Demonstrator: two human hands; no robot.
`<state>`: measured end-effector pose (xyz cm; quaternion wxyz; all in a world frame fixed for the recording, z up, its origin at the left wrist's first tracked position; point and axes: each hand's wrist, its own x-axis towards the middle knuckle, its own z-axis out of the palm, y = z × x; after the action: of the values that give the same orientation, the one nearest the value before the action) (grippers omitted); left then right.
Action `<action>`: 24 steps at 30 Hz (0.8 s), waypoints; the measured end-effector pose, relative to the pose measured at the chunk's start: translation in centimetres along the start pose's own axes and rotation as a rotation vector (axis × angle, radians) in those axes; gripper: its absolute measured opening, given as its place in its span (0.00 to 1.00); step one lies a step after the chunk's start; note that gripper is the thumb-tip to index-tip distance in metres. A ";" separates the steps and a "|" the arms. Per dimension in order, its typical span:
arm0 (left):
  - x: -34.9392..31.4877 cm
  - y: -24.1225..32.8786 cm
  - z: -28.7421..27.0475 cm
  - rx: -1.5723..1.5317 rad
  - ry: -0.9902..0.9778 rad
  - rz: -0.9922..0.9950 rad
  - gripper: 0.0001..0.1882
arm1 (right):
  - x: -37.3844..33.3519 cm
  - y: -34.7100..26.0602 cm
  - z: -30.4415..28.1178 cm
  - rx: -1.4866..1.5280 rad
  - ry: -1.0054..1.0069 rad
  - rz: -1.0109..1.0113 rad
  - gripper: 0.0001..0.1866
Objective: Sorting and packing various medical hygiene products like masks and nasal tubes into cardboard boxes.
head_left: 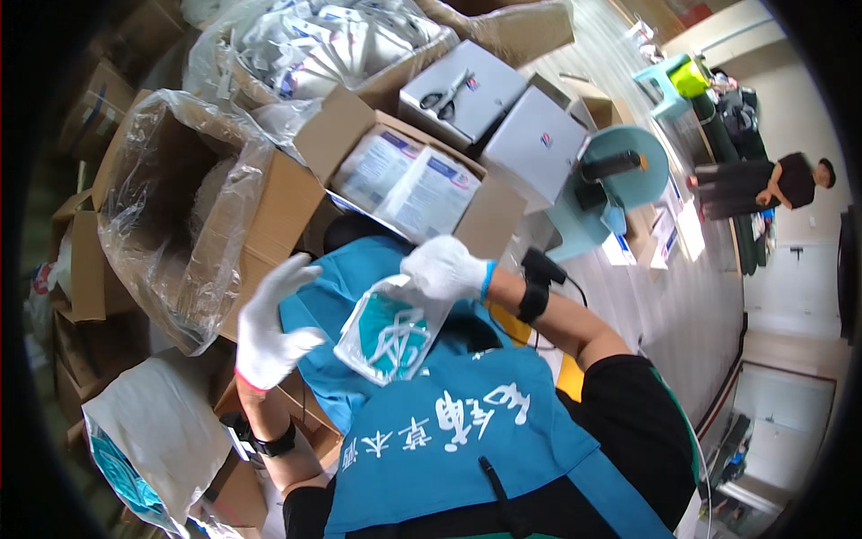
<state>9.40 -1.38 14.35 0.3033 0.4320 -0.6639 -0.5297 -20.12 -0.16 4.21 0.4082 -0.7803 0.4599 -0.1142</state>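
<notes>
"What can't you make out?"

"The fingertips of the white-gloved right hand [447, 268], which curl out of sight at the top edge of a flat, clear plastic bag [361, 346]. That edge is partly covered too. Inside is a folded teal item with white strips [395, 334], its exact shape blurred by the film."

"And around it?"

"The bottom of the brown cardboard carton lined with crinkled clear film [256, 211] is too dark to read. At lower left, a white sheet [166, 418] hides part of a teal bundle [126, 476] (the boxes beyond fade into the black rim)."

"Where is the bag, and how does it lie?"

"Before the lap, over the blue fabric apron [332, 269]; whether it touches the cloth, I cannot tell. Its long axis slants from the gripped end at upper right to the free end, which points down and left, toward the body."

"The hands?"

"The right is closed on the bag's edge. The white-gloved left hand [272, 331] is spread wide, thumb well apart, with nothing in it, just beside the lined carton."
</notes>
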 end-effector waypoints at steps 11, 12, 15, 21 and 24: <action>0.5 -3.6 6.3 0.214 -0.244 -0.238 0.24 | 0.3 -2.9 -1.7 -0.250 0.252 -0.279 0.11; 0.8 -4.4 6.4 0.188 -0.191 -0.248 0.19 | 0.9 -2.6 -1.8 -0.221 0.300 -0.294 0.10; 0.9 -4.9 5.7 0.077 -0.134 -0.320 0.16 | 2.8 -2.1 -2.9 -0.118 0.304 -0.294 0.09; 1.7 -3.7 2.3 0.318 0.132 -0.221 0.11 | 9.5 5.9 -11.9 -0.253 0.785 0.363 0.14; 2.0 -5.8 4.9 0.847 -0.088 -0.261 0.06 | 13.8 9.8 -16.1 -0.319 0.774 0.806 0.21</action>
<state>5.77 -1.44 7.45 0.0015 0.5753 -0.7745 -0.2629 -27.55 -22.27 4.50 0.0991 -0.4966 0.8480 -0.1561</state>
